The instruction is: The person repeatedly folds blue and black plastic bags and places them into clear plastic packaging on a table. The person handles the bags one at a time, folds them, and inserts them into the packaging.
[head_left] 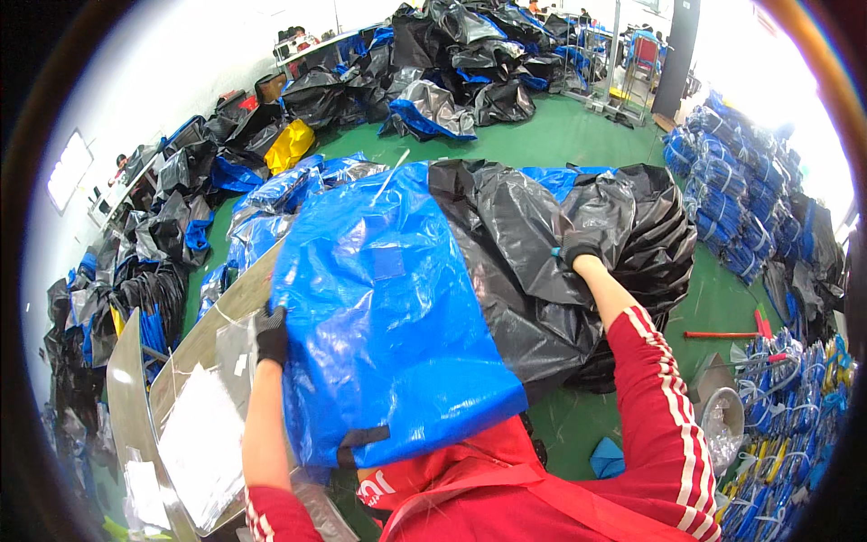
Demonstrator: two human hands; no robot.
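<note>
A large shiny blue woven-plastic bag (379,298) lies spread in front of me, with a small square patch and a black strap piece near its lower edge. My left hand (271,336), in a dark glove, is closed on the bag's left edge. To the right, a heap of black plastic bags (524,244) adjoins the blue one. My right hand (581,246), gloved too, is closed on the black plastic there; a small teal bit shows at its fingers, too small to name. A thin white strip (390,177) lies across the blue bag's far end.
At the left stands a table (172,384) with white papers (200,443). Piles of black and blue bags (452,54) fill the back and left side. Tied blue bundles (722,190) are stacked at right. A red-handled tool (722,335) and a grey container (722,411) are on the green floor.
</note>
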